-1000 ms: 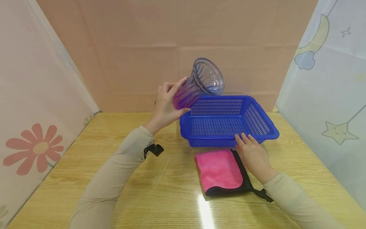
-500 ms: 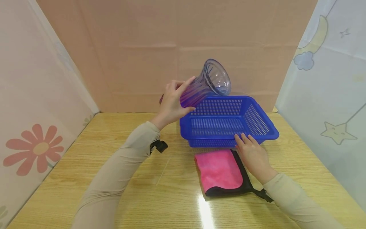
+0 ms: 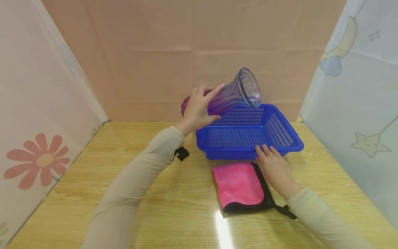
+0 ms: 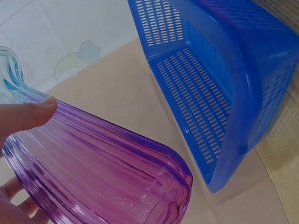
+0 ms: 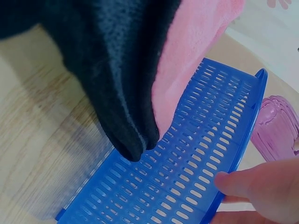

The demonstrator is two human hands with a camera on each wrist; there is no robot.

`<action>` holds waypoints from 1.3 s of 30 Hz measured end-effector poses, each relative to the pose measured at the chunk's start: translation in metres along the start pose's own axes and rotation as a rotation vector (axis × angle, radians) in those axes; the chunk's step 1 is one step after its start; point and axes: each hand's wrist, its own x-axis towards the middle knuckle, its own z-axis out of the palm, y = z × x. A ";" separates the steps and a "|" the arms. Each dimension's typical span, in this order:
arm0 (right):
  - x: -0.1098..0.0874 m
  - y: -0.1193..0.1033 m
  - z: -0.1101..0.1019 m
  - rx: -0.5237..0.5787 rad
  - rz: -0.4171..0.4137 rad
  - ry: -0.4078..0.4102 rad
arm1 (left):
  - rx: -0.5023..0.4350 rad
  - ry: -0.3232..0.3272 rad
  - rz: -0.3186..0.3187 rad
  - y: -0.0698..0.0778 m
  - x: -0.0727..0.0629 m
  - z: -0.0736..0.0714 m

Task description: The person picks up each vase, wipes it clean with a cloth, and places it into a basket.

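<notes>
My left hand (image 3: 198, 109) grips a ribbed glass vase (image 3: 228, 98) round its body, fingers over the far side and thumb at the front. The vase is tilted nearly sideways over the back left of a blue plastic basket (image 3: 248, 136), its flared clear mouth to the right. In the left wrist view the vase's purple-pink base (image 4: 154, 186) shows beside the basket. My right hand (image 3: 276, 171) pinches the basket's front rim, with the thumb (image 5: 238, 183) on the outer wall.
A folded pink cloth (image 3: 239, 186) with black edging lies on the wooden table (image 3: 149, 214) in front of the basket, near my right wrist. A tan backdrop (image 3: 149, 62) stands behind the table, with patterned panels on both sides.
My left hand has moved to the right with the vase, which now lies closer to level, its mouth farther over the basket. My right hand and the basket have stayed in place.
</notes>
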 end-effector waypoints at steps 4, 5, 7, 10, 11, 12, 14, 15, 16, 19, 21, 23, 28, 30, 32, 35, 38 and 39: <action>0.000 0.000 0.000 0.002 0.006 -0.008 | 0.023 -0.025 0.001 0.001 0.003 0.003; 0.000 0.000 0.000 0.004 0.006 -0.009 | 0.030 -0.031 0.001 0.001 0.004 0.004; 0.001 0.000 0.000 0.006 0.001 -0.008 | 0.041 -0.046 -0.001 0.002 0.006 0.005; 0.000 0.000 0.000 0.008 -0.006 0.014 | 0.047 -0.061 -0.006 0.003 0.009 0.008; 0.000 0.001 0.000 0.007 -0.008 0.023 | 0.049 -0.064 -0.007 0.003 0.010 0.009; 0.000 0.001 0.001 0.007 -0.008 0.028 | 0.050 -0.067 -0.009 0.004 0.011 0.009; 0.001 0.002 0.001 0.007 -0.006 0.033 | 0.059 -0.070 -0.005 0.005 0.014 0.010; 0.001 0.002 0.001 0.007 -0.004 0.029 | 0.066 -0.074 -0.003 0.005 0.015 0.011; 0.001 0.002 0.001 0.008 -0.001 0.024 | 0.078 -0.081 -0.001 0.005 0.016 0.012; 0.000 0.002 0.000 0.006 0.006 0.009 | 0.101 -0.102 0.008 0.006 0.019 0.016; 0.000 0.001 -0.001 0.005 0.009 0.002 | 0.116 -0.122 0.007 0.006 0.020 0.019; -0.001 0.001 -0.001 0.003 0.009 0.002 | 0.133 -0.138 0.007 0.007 0.021 0.021; -0.001 0.002 -0.002 0.007 0.017 -0.004 | 0.190 -0.160 0.022 0.009 0.026 0.027; -0.001 0.003 -0.003 0.008 0.024 -0.013 | 0.210 -0.165 0.030 0.010 0.028 0.030; -0.001 0.003 -0.003 0.009 0.030 -0.022 | 0.222 -0.171 0.034 0.011 0.031 0.033; -0.001 0.002 -0.004 0.010 0.042 -0.043 | 0.227 -0.187 0.036 0.011 0.033 0.038; -0.002 0.000 -0.005 0.012 0.052 -0.067 | 0.243 -0.211 0.030 0.011 0.034 0.043; -0.002 0.000 -0.005 0.011 0.053 -0.071 | 0.250 -0.219 0.031 0.011 0.034 0.045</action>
